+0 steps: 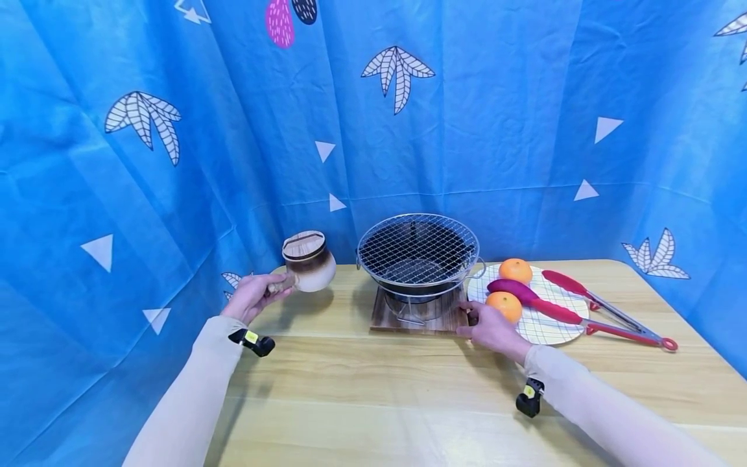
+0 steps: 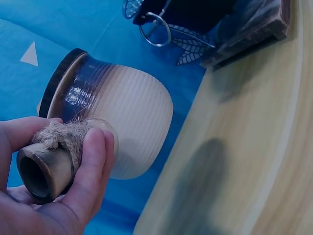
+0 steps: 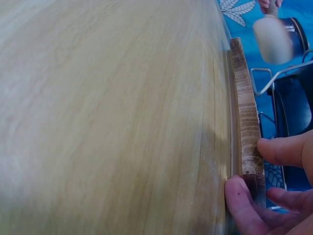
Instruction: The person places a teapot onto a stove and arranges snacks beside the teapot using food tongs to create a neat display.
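My left hand [image 1: 255, 297] grips the hollow, twine-wrapped handle [image 2: 66, 142] of a side-handled pot [image 1: 315, 269]. The pot is cream below and dark brown at the shoulder, with a flat wooden lid [image 1: 304, 244]. It hangs over the table's back left edge, its shadow on the wood. At the centre back, a round grill [image 1: 417, 253] with a wire mesh top stands on a dark wooden board [image 1: 434, 321]. My right hand [image 1: 495, 329] pinches that board's front right corner, thumb on the upper edge and a finger lower down, as the right wrist view shows.
Right of the grill lies a round checked mat [image 1: 548, 334] with two oranges, one behind [image 1: 516, 270] and one in front [image 1: 504, 307]. Red-tipped tongs [image 1: 627, 324] lie across the mat onto the table [image 1: 362, 389]. A blue patterned curtain [image 1: 496, 130] hangs behind and at both sides.
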Action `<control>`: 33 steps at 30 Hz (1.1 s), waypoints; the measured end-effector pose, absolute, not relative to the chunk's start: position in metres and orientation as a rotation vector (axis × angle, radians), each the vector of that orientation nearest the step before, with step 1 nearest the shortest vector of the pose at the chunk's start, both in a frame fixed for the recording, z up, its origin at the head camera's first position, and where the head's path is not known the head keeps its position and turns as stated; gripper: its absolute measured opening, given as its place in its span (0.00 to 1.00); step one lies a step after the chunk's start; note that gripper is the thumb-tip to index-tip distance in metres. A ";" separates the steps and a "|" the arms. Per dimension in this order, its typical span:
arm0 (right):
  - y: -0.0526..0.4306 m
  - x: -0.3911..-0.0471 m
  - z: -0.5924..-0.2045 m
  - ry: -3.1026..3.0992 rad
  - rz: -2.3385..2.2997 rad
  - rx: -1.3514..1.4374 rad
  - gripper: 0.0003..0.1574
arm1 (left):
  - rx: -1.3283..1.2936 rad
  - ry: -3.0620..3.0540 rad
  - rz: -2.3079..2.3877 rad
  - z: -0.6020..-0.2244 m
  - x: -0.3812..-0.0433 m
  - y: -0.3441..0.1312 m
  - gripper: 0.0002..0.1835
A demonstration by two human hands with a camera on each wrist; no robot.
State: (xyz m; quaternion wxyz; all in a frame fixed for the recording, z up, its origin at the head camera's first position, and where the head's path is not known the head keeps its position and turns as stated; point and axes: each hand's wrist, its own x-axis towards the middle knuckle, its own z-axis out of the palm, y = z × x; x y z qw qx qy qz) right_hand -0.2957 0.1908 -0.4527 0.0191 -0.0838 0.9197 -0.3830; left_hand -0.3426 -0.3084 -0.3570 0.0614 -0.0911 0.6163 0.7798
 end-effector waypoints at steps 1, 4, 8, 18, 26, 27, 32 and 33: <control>0.191 -0.296 -0.453 2.849 -1.194 -0.257 0.40 | -0.278 1.870 2.353 -0.355 -0.342 -0.307 0.23; 0.191 -0.295 -0.453 2.840 -1.202 -0.253 0.40 | -0.277 1.878 2.347 -0.351 -0.342 -0.305 0.25; 0.191 -0.296 -0.453 2.839 -1.210 -0.258 0.40 | -0.251 1.890 2.347 -0.346 -0.343 -0.302 0.23; 0.192 -0.298 -0.451 2.841 -1.199 -0.270 0.42 | -0.253 1.877 2.369 -0.332 -0.343 -0.300 0.19; 0.191 -0.297 -0.451 2.828 -1.217 -0.264 0.42 | -0.250 1.889 2.375 -0.319 -0.342 -0.295 0.27; 0.191 -0.297 -0.451 2.819 -1.225 -0.259 0.42 | -0.249 1.887 2.376 -0.317 -0.342 -0.295 0.26; 0.190 -0.296 -0.450 2.809 -1.232 -0.250 0.42 | -0.262 1.875 2.391 -0.309 -0.340 -0.292 0.23; 0.190 -0.296 -0.450 2.811 -1.228 -0.259 0.42 | -0.267 1.878 2.394 -0.307 -0.339 -0.292 0.22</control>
